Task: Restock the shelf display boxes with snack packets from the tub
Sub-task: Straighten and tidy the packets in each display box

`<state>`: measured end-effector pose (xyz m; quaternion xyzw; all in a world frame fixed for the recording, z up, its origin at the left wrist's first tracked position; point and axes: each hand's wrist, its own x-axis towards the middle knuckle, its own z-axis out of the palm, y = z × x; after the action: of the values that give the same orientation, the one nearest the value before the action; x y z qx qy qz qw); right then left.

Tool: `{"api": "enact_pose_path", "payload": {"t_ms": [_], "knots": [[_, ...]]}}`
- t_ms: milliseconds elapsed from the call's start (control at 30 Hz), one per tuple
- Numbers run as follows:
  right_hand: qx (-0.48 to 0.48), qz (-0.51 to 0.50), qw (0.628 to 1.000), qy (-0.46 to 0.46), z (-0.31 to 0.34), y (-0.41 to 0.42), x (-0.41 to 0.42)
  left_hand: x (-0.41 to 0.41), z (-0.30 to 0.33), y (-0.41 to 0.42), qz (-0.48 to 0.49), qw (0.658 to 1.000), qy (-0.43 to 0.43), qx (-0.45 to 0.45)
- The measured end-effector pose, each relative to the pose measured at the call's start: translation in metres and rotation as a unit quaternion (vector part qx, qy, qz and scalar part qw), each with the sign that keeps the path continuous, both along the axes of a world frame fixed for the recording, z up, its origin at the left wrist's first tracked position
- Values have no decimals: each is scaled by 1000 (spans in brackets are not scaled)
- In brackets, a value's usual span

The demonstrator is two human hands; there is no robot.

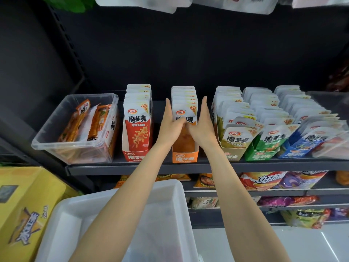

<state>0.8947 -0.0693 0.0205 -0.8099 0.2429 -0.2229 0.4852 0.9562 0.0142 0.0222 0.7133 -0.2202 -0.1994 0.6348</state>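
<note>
dark metal shelf (132,168), orange display box (185,156) in the middle, red box (135,155) just left, clear tub (56,140) further left, tan (233,155), green (258,155), blue (291,153) boxes off right
</note>
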Motion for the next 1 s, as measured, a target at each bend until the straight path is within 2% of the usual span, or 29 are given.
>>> {"api": "enact_pose_path", "payload": {"t_ms": [133,300,533,600,700,767,800,900,933,1000], "knots": [[51,40,998,-18,11,0,11,10,10,-5,-5,999,45,-27],[63,45,996,-41,13,-1,8,13,7,-6,-14,999,38,-28],[90,49,995,-1,13,2,-1,5,16,1,-16,998,50,-28],[97,48,994,29,5,5,-14,-8,19,15,-9,1000,21,-12],[88,67,992,63,-8,11,-34,-30,8,49,21,994,-95,57],[73,73,992,66,-11,15,-37,-45,-5,74,38,972,-201,120],[73,77,992,65,-10,18,-35,-50,-12,85,37,948,-273,159],[92,96,990,57,-8,26,-25,-49,-30,105,27,837,-485,252],[93,99,989,55,-8,29,-22,-46,-32,109,31,811,-517,272],[93,103,989,50,-6,34,-17,-39,-34,114,41,786,-539,298]]}}
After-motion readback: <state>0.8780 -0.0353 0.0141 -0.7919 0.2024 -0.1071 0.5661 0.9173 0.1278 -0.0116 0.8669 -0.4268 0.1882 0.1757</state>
